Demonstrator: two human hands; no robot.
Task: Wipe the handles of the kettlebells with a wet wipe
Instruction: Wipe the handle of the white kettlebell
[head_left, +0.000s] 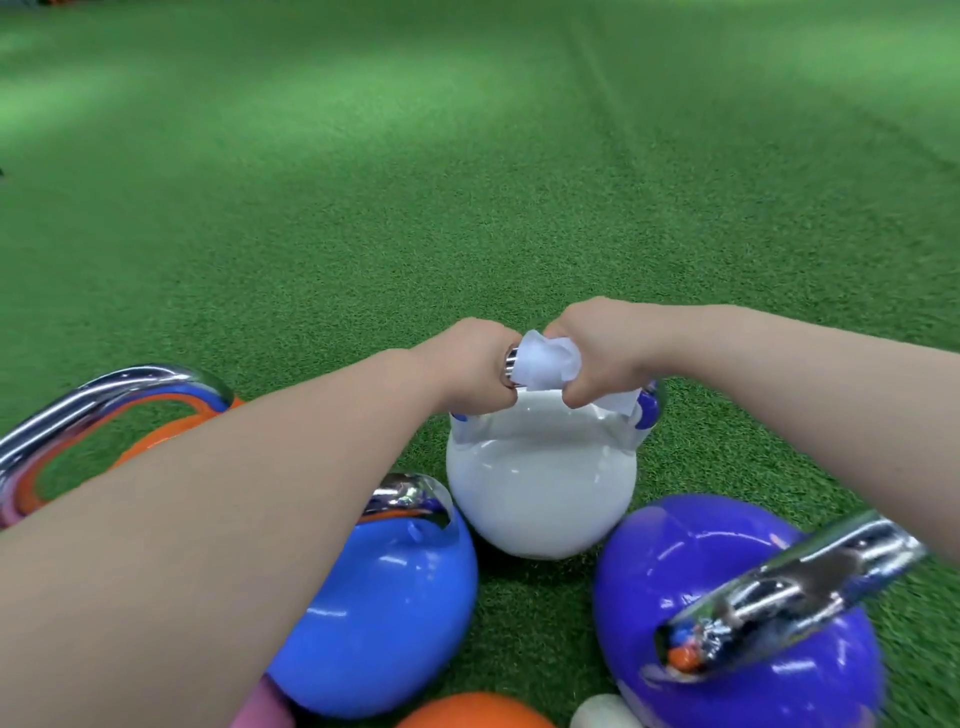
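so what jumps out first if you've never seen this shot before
Two bare hands meet at the middle of the picture on the chrome handle of a white kettlebell: the left hand grips the bar and the right hand presses a crumpled white wipe around it. Nearer the camera sit a blue kettlebell on the left and a purple kettlebell on the right, all on bright green turf.

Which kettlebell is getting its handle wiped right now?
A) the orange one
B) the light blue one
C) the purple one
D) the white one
D: both hands, left and right, grip the handle of the white kettlebell, and the right hand presses the wet wipe around it.
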